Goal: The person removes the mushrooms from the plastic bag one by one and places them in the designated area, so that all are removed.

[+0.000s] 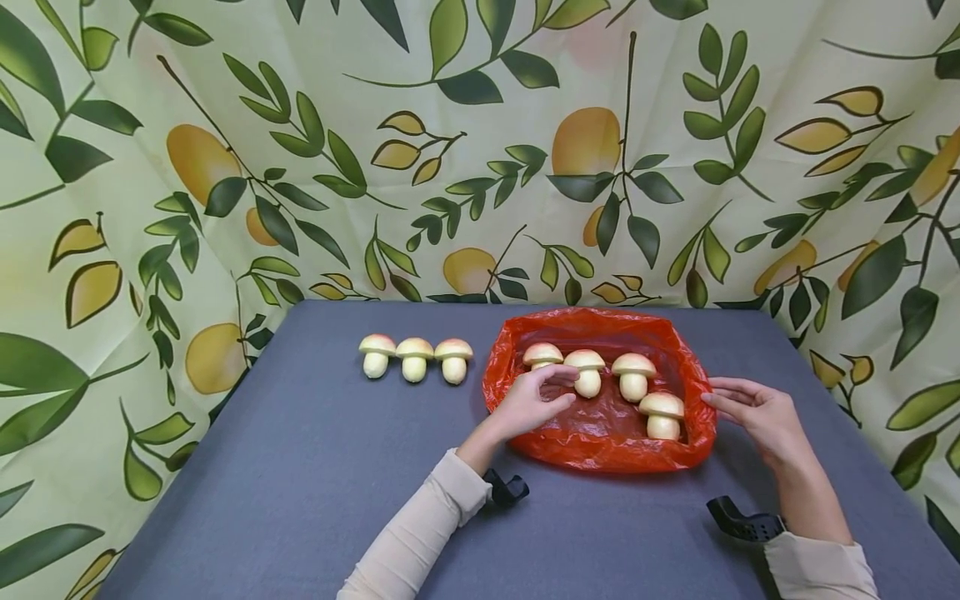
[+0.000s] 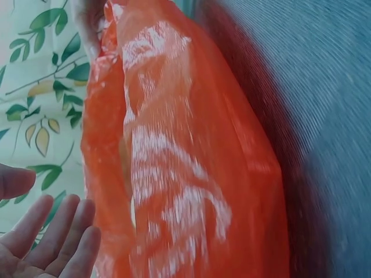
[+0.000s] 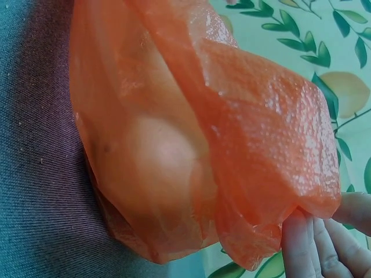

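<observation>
A red plastic bag (image 1: 600, 454) lies with its mouth spread, and several toy mushrooms (image 1: 633, 375) with pale stems and reddish caps are inside. My left hand (image 1: 527, 404) is over the bag's left part, thumb and fingers apart, near a mushroom (image 1: 588, 377); in the left wrist view the left hand (image 2: 49, 249) shows nothing between its fingers. At the bag's right rim my right hand (image 1: 761, 417) pinches the plastic; the right wrist view shows the right hand's fingers (image 3: 298, 243) and thumb on the bag's edge (image 3: 313, 174).
Three more mushrooms (image 1: 415, 360) stand in a row on the grey table (image 1: 315, 467), left of the bag. A cloth with printed leaves and fruit (image 1: 465, 200) hangs behind the table. Dark straps with mounts (image 1: 506, 489) are on both wrists.
</observation>
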A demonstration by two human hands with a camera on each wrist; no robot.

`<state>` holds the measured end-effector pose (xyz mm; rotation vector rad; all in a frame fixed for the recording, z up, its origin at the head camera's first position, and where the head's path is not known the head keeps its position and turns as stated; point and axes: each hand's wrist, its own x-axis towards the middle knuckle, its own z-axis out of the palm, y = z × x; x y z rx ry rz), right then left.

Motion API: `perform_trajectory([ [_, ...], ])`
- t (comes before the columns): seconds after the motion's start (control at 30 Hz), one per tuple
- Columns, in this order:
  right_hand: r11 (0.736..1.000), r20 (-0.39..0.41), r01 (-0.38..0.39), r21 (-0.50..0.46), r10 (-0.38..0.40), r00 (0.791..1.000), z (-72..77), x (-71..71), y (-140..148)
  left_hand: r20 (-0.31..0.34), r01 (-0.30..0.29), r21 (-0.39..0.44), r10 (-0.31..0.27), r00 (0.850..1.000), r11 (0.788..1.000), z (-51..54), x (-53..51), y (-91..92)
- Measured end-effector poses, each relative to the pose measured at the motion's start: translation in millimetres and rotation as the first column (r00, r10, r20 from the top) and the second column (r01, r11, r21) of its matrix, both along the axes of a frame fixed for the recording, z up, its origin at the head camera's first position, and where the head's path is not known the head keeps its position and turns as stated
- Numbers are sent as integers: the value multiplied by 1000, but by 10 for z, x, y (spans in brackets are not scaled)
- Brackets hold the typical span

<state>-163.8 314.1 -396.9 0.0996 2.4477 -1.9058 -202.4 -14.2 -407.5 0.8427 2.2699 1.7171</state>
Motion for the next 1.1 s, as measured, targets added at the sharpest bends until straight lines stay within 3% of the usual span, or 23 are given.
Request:
perform_trajectory([
  [0.33,1000,11,1,17,-1,1000,-13,1,12,58,15,9,-15,998,1000,-20,-8,245],
  [0.63,1000,-6,-6,-24,6,1000,1,11,3,66,37,30,-39,997,999,-82,-34,400],
  [1.1,1000,-15,-9,-16,8,1000,12,18,22,-27,58,-183,-64,998,981,-105,-41,672],
])
